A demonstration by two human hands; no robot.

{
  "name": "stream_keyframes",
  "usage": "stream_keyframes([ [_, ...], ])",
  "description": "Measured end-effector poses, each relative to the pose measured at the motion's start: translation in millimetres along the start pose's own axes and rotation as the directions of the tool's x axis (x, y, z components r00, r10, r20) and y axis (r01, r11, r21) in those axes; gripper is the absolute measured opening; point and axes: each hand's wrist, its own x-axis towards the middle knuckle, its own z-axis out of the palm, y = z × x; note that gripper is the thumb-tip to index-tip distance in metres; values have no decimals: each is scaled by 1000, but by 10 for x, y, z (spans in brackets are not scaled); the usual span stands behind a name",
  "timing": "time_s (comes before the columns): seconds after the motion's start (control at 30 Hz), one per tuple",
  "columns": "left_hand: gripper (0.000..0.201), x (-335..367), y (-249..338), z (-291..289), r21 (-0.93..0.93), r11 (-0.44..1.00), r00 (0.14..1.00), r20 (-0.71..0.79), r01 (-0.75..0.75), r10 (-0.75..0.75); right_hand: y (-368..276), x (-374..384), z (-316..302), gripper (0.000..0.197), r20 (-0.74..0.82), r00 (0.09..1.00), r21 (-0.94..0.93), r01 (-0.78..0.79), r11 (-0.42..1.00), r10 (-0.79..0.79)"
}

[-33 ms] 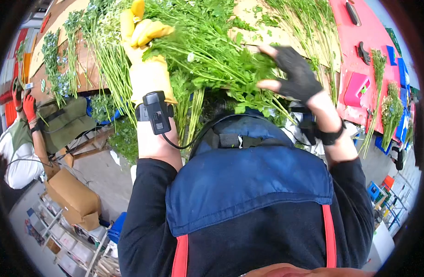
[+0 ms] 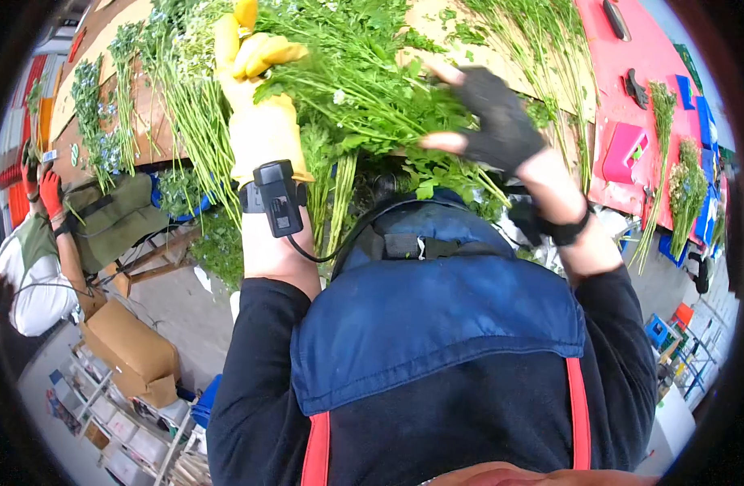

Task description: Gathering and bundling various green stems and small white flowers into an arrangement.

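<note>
My left hand (image 2: 263, 61), in a yellow glove, is closed around one end of a bunch of leafy green stems (image 2: 372, 105). The bunch stretches rightward over the table edge, with a small white flower cluster on it. My right hand (image 2: 497, 117) wears a black fingerless glove and hovers at the bunch's right end. Its thumb and forefinger point left, spread apart, close to the leaves. Motion smears it a little, and its other fingers are partly hidden. Cut stems (image 2: 198, 121) with small pale flowers lie left of my left hand.
More green stems (image 2: 550, 65) lie on the tabletop at right. A red table surface (image 2: 599, 97) carries a pink holder (image 2: 625, 152), a black-handled tool (image 2: 617, 20) and flower bunches (image 2: 688, 194). Far left, a co-worker's red-gloved hand (image 2: 51, 193) shows. A cardboard box (image 2: 129, 344) stands below.
My right hand has shifted left and slightly up along the bunch. My left hand stays nearly in place.
</note>
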Motion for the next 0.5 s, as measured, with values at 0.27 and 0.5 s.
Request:
stream_keyframes([
  [0.27, 40, 512, 666, -367, 109, 985, 984, -95, -137, 148, 75, -507, 557, 52, 230, 944, -122, -215, 969, 238],
  [0.5, 42, 407, 723, -711, -314, 936, 985, 108, 159, -131, 39, -2522, -127, 50, 726, 244, -439, -557, 706, 643],
])
